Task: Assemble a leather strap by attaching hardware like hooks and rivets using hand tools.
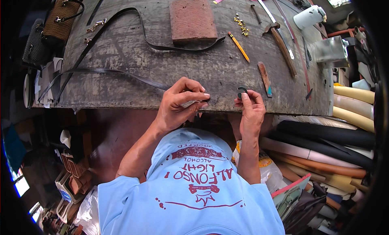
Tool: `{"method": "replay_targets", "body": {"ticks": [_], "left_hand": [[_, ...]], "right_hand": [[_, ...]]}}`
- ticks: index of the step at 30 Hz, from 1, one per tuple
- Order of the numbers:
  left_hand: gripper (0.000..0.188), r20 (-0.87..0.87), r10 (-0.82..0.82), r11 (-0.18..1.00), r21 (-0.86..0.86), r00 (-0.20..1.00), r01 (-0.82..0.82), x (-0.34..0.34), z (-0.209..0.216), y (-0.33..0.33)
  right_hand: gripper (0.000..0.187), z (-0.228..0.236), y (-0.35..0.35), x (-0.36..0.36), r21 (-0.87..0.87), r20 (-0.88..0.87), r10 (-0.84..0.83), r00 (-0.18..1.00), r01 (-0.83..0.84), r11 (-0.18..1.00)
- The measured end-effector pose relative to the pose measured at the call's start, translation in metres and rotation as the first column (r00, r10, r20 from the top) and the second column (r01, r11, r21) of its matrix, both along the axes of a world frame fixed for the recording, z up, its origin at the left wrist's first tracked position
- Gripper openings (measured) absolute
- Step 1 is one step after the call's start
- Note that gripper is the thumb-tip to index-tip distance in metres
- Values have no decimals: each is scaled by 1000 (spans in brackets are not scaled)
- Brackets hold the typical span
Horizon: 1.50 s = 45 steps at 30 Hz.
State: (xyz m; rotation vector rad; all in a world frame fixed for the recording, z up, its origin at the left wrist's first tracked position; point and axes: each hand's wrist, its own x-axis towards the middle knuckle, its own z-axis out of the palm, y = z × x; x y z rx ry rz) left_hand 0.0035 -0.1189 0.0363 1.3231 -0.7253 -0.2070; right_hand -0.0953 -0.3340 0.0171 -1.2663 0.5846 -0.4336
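Observation:
My left hand point(182, 99) is closed at the table's near edge, with thumb and fingertips pinched together around a long black leather strap point(139, 78). The strap trails away to the left over the tabletop. A little to the right, my right hand point(252, 109) pinches a small curved black piece point(242, 89) between thumb and forefinger. Its exact kind is unclear. The two hands are apart, both just over the table's edge. Beyond them lies a second black strap point(142, 28), curving across the table in front of a reddish stone block point(193, 19).
On the worn table point(133, 95) lie a pencil point(239, 46), small brass fittings point(242, 25), a hammer point(283, 51), a wood-handled tool point(265, 79), a metal ruler point(279, 36) and metal clasps point(96, 25). Containers point(310, 17) stand right. Woven bags point(60, 18) sit left. Material rolls point(324, 138) lie below right.

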Motion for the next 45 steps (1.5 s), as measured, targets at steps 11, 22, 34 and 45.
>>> {"method": "replay_targets", "body": {"ticks": [11, 22, 34, 45], "left_hand": [[31, 174, 61, 993, 89, 983, -77, 1, -3, -6], [32, 187, 63, 992, 98, 980, -83, -1, 0, -8], [32, 221, 60, 989, 119, 974, -88, 0, -2, -6], [31, 226, 52, 987, 135, 973, -84, -1, -3, -12]], "right_hand": [[23, 56, 38, -3, -19, 67, 184, 981, -183, 983], [22, 55, 38, 0, -18, 11, 202, 979, -202, 979], [22, 54, 39, -1, -34, -22, 201, 979, -201, 979], [22, 53, 32, -2, -35, -38, 211, 977, -212, 977]]}}
